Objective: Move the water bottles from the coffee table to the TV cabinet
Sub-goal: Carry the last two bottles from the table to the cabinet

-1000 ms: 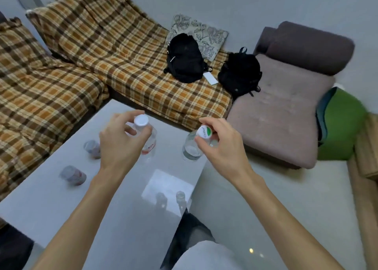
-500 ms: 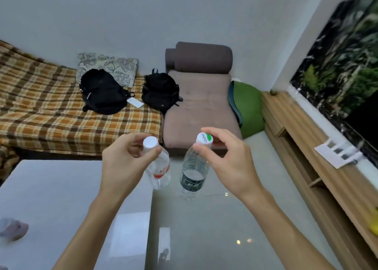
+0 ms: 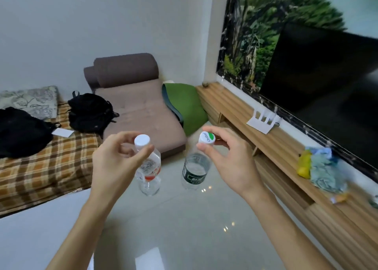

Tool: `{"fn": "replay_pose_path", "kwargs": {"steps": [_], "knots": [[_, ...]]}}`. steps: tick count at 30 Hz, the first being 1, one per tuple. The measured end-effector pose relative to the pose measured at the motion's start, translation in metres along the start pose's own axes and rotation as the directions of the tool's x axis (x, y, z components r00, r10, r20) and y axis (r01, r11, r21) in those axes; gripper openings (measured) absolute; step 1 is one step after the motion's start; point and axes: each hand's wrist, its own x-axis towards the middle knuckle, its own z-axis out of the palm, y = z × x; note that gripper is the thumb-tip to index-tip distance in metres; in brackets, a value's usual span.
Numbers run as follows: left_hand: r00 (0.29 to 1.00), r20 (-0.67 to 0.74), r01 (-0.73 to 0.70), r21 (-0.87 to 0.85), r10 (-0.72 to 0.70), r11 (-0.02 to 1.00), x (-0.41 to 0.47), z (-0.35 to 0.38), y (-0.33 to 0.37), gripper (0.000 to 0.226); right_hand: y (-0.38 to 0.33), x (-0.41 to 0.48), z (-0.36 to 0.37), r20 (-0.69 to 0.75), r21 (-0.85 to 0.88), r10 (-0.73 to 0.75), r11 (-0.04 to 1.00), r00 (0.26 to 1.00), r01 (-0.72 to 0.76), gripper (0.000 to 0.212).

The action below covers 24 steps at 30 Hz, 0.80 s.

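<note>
My left hand (image 3: 116,161) pinches the white cap of a clear water bottle with a red label (image 3: 149,167), which hangs upright above the floor. My right hand (image 3: 223,157) pinches the white-and-green cap of a second clear bottle with a dark green label (image 3: 194,171), also hanging upright. Both bottles are in the air between the white coffee table (image 3: 41,228) at lower left and the long wooden TV cabinet (image 3: 272,144) on the right.
On the cabinet top lie a white paper (image 3: 262,120), a yellow and blue cloth bundle (image 3: 319,167) and small items at the far right edge. A black TV (image 3: 327,85) stands above. A brown chaise (image 3: 141,110), green cushion (image 3: 186,103) and two black backpacks on the plaid sofa (image 3: 41,167) are behind.
The view has swung right from the coffee table toward the TV cabinet. Both hands have carried their bottles off the table and over the floor, still held by the caps.
</note>
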Motion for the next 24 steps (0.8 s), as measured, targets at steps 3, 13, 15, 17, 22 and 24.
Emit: {"fn": "replay_pose_path", "kwargs": {"steps": [3,13,15,17,22,24], "knots": [[0.998,0.053,-0.034,-0.006,0.035,0.999,-0.015,0.049,0.039,0.028,0.026,-0.013,-0.064,-0.078,0.003,0.027,1.000,0.997,-0.027,0.031],[0.973,0.222,-0.020,-0.164,0.057,0.986,-0.077,0.220,0.148,0.022,0.115,-0.072,-0.241,-0.257,0.088,0.184,0.982,0.949,-0.167,0.029],[0.952,0.294,-0.035,-0.176,0.086,0.984,-0.085,0.253,0.167,0.023,0.133,-0.084,-0.269,-0.301,0.119,0.226,0.973,0.927,-0.198,0.031],[0.923,0.363,-0.067,-0.184,0.131,0.981,-0.091,0.286,0.183,0.023,0.152,-0.097,-0.296,-0.371,0.119,0.251,0.968,0.894,-0.223,0.032],[0.838,0.513,-0.081,-0.221,0.187,0.972,-0.103,0.378,0.218,0.021,0.190,-0.126,-0.362,-0.510,0.112,0.316,0.946,0.800,-0.303,0.032],[0.796,0.568,-0.080,-0.242,0.209,0.967,-0.109,0.418,0.230,0.021,0.206,-0.134,-0.390,-0.548,0.108,0.345,0.933,0.762,-0.344,0.033]]}}
